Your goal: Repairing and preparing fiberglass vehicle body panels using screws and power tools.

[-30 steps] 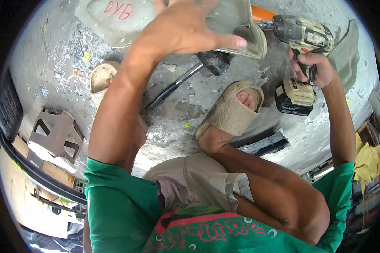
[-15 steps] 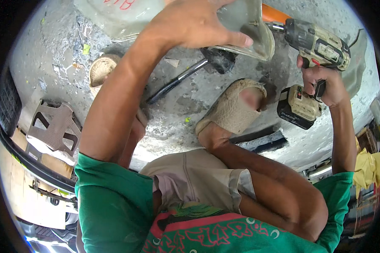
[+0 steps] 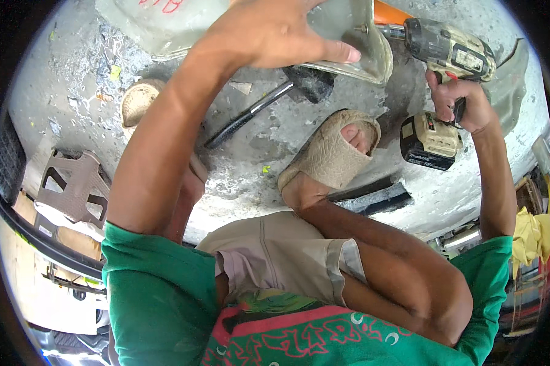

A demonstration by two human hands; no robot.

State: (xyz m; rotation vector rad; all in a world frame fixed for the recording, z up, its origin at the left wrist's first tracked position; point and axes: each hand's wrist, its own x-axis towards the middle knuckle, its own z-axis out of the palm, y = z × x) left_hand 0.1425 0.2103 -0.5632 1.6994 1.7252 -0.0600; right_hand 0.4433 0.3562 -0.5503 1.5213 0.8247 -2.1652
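Observation:
My left hand (image 3: 281,33) lies across a translucent grey panel (image 3: 165,33), its thumb stretched along the near edge; the fingertips are cut off by the top of the picture. In my right hand (image 3: 461,102) is a black and cream cordless drill (image 3: 452,52), gripped by its handle, a finger close to the trigger. The drill points left, its nose beside the panel's right edge, where a small bolt or bit tip (image 3: 363,28) shows. Red handwriting marks the panel. Beneath its near edge lies a black-headed mallet (image 3: 250,114).
My feet in beige slippers (image 3: 333,152) stand on the stained concrete floor. A dark strip (image 3: 375,196) lies behind the right heel. An orange piece (image 3: 389,12) lies past the drill's nose. At left are a brown plastic stool (image 3: 74,183) and a tyre (image 3: 10,158); a yellow cloth (image 3: 531,238) hangs at right.
The drill has shifted slightly left, its nose a little nearer the panel's edge. The whole view has moved a little. My left hand keeps its place on the panel.

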